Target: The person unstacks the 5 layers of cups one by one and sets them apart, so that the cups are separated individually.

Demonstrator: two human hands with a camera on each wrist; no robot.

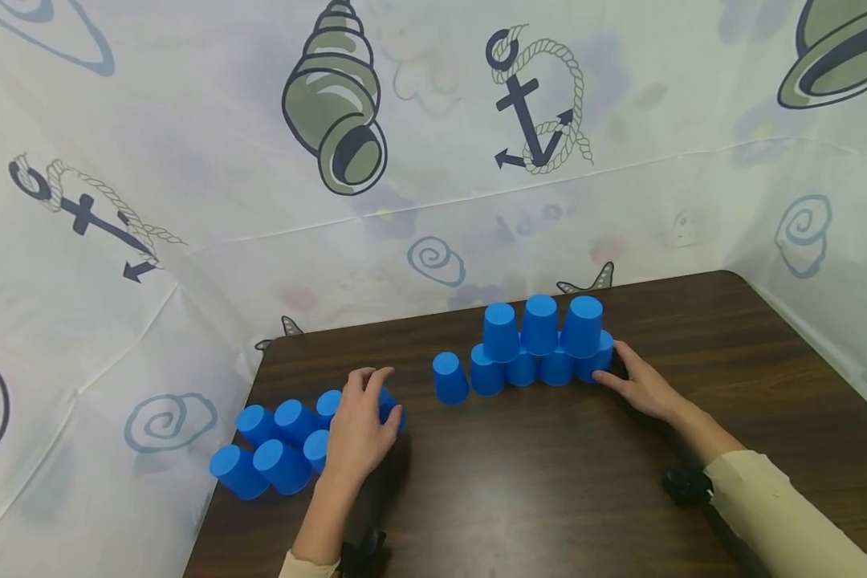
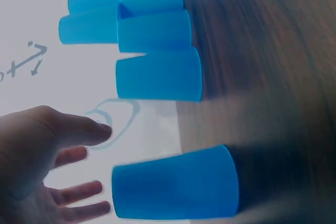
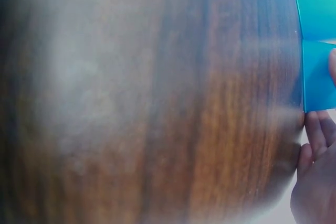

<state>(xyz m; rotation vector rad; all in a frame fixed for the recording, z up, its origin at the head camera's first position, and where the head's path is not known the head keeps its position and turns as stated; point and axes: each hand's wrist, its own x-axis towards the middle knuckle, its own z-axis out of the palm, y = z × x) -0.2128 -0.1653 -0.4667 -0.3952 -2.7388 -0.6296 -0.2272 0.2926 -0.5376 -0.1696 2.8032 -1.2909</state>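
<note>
Blue cups stand upside down on the dark wooden table. My left hand (image 1: 361, 425) hovers at the left group with thumb and fingers spread. In the left wrist view a blue cup (image 2: 176, 184) stands just beyond its fingertips, with a gap showing. My right hand (image 1: 646, 385) touches the rightmost bottom cup (image 1: 598, 359) of a two-level stack, thumb at its front and fingers along its outer side. Three cups, one of them the middle upper cup (image 1: 540, 325), rest on the stack's bottom row. Beside that row, at its left, stands a single cup (image 1: 451, 377).
Several upside-down cups, such as a front-row cup (image 1: 283, 467), stand in two rows at the table's left edge; my left hand partly hides them. A patterned white sheet (image 1: 433, 160) hangs behind the table (image 1: 520, 482) and along its sides.
</note>
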